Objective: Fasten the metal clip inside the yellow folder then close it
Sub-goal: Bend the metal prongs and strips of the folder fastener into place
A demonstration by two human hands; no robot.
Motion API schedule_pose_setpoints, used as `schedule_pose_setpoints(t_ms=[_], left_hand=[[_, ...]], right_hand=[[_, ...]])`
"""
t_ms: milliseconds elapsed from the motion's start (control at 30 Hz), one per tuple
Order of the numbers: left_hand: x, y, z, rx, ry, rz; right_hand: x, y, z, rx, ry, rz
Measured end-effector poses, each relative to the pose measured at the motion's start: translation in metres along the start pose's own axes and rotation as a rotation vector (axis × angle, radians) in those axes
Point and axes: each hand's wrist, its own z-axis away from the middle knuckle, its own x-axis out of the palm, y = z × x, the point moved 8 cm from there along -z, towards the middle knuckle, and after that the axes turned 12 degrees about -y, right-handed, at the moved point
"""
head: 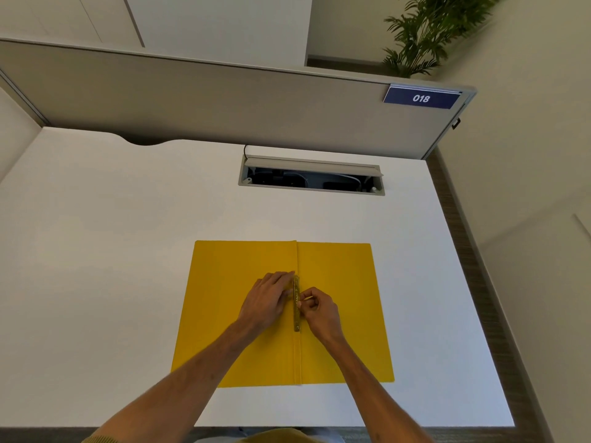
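The metal clip (pixel 296 303) is a thin gold strip. It lies along the fold in the middle of the yellow folder (pixel 345 330), and it sits right between the two hands. The far end of the strip is by the fingertips of the left hand, and the near end sticks out a bit past both hands, toward the person.

The left hand (pixel 267 300) lies flat on the left half of the folder. Its fingers are held close together and stretched out, and they press down just beside the strip, touching its left edge. The right hand (pixel 319 310) is curled up on the other side of the strip. Its thumb and fingers pinch a small thin prong (pixel 307 297) that pokes up from the clip, near the middle of the strip. I cannot tell how the prong is joined to the strip, because the fingers hide that part.

The folder is open and lies flat under both hands. One half goes out to the left of the left hand and one half goes out to the right of the right hand. It sits on a white desk (pixel 96 251).

Far past the hands, at the back of the desk, there is a long open slot (pixel 311 179) with dark things inside. Behind that stands a grey wall panel (pixel 208 100) with a blue sign (pixel 421 98) that says 018, up and to the right of the right hand. A green plant (pixel 425 30) shows behind the panel.
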Motion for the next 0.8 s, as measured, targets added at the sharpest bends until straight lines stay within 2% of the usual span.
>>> schedule_pose_setpoints(t_ms=[200,267,433,633,800], left_hand=[[0.006,-0.013,0.028,-0.026,0.151,0.09],[0.015,-0.009,0.035,0.041,0.136,0.036],[0.038,-0.001,0.033,0.153,-0.022,-0.126],[0.037,0.001,0.028,0.148,-0.049,-0.169],[0.035,0.005,0.028,0.139,-0.042,-0.169]], right_hand=[[0.003,-0.009,-0.003,0.012,0.073,0.168],[0.004,-0.01,-0.003,0.016,0.084,0.202],[0.001,-0.004,-0.003,0.03,0.1,0.249],[-0.003,0.005,-0.002,0.042,0.077,0.182],[-0.005,0.014,0.006,-0.023,0.028,0.102]])
